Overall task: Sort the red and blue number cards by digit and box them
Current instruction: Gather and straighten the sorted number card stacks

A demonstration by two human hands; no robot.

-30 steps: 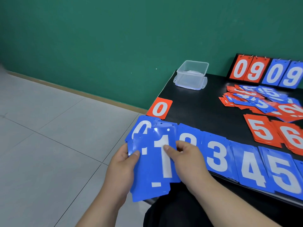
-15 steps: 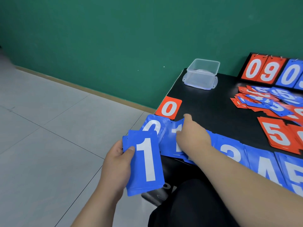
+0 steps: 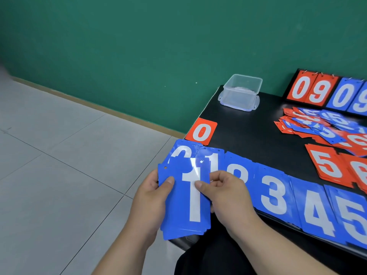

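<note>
Blue 1 cards (image 3: 178,211) in both hands (image 3: 151,199) (image 3: 228,197)

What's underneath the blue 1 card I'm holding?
More blue cards are stacked under the blue 1 card, their edges peeking out below. Their digits are covered, so unreadable.

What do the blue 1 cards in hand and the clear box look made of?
Blue 1 cards: probably thin glossy plastic; a white glare streak crosses the top one. Clear box: seemingly transparent plastic; its far walls show through.
</note>
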